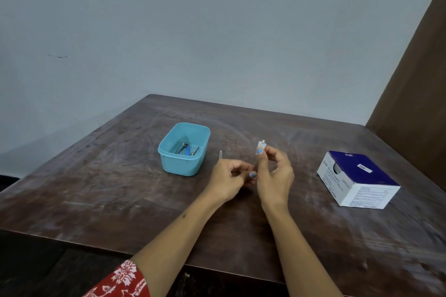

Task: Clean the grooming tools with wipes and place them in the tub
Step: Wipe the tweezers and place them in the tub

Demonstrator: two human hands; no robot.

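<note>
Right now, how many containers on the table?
2. The teal tub sits left of centre with a few grooming tools inside. The blue-and-white wipes box sits at the right. Both hands are between them; none appear hidden.

A dark brown wooden table (120, 176), its top scuffed and streaked pale, carries two things. A light blue plastic tub (183, 149) stands near the middle. Well to the right of the tub sits a blue-and-white cardboard box (357, 179), set at an angle.

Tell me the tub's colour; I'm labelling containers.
Light turquoise blue tub, seen in the head view.
</note>
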